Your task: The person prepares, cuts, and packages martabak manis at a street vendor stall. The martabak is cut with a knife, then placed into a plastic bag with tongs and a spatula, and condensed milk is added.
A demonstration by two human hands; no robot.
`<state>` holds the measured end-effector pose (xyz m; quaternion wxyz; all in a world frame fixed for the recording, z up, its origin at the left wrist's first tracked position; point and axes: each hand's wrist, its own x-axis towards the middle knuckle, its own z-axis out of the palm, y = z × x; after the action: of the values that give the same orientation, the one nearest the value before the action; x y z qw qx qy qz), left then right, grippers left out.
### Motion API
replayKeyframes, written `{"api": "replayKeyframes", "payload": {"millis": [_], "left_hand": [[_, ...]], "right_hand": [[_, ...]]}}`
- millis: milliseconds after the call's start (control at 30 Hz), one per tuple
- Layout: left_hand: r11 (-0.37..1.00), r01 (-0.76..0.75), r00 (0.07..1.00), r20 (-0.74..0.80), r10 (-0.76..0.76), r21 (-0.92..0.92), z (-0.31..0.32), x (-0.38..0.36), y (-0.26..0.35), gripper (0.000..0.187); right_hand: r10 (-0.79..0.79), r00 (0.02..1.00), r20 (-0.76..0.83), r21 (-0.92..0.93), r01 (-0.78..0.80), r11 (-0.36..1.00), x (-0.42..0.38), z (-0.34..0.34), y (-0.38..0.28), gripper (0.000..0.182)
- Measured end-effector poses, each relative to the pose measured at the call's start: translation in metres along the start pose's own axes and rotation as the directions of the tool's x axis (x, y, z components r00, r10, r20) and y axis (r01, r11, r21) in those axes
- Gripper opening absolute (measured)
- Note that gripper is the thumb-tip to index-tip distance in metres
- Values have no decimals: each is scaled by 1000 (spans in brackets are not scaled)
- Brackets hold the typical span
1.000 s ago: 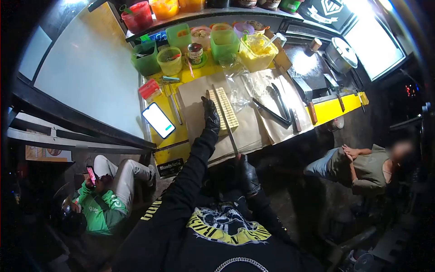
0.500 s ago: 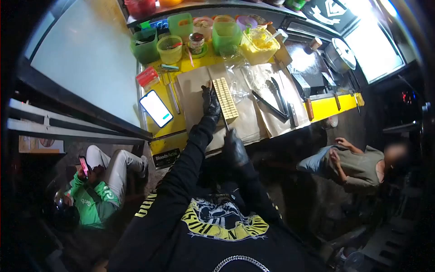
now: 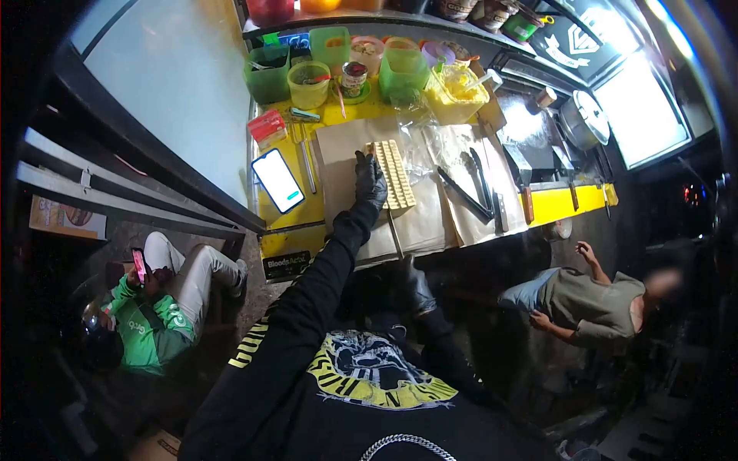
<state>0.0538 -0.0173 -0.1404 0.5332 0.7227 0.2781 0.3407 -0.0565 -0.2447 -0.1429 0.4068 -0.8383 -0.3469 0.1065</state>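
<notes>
A pale yellow waffle-like block (image 3: 397,178), ridged in a grid, lies on brown paper (image 3: 338,154) on the counter. My left hand (image 3: 370,183), in a black glove, presses against the block's left side with its fingers bent over the edge. My right hand (image 3: 420,289), gloved too, is below the counter's front edge and closed around a knife's handle. The thin knife blade (image 3: 395,233) runs from that hand up to the block's near end; its tip is hidden at the block.
Black tongs (image 3: 470,192) and another knife (image 3: 501,213) lie right of the block. Left are a lit phone (image 3: 277,180) and a red packet (image 3: 267,128). Tubs stand behind, including a yellow one (image 3: 455,96). Spatulas (image 3: 523,177) rest at right. One person sits left; another is at right.
My right hand has drawn back toward my body, pulling the knife along the block. My left hand stays at the block, its fingers shifted slightly. The whole view has shifted a little.
</notes>
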Motion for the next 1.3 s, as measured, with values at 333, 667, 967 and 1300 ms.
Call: {"api": "replayKeyframes", "payload": {"millis": [333,667,967,1300], "left_hand": [[965,65,976,185,-114,253,-11,13,0,61],[985,-47,957,289,-3,166,-39,5,-10,96],[993,-117,945,311,104,25,-51,4,-13,94],[985,33,978,207,3,-169,-59,-6,2,89]], "right_hand": [[49,995,92,-121,-38,992,-4,14,23,48],[99,990,103,-112,-88,990,-54,-10,-9,56],[234,962,141,-300,-183,936,36,-1,-13,50],[95,989,115,-179,-74,981,-93,-31,-27,68]]}}
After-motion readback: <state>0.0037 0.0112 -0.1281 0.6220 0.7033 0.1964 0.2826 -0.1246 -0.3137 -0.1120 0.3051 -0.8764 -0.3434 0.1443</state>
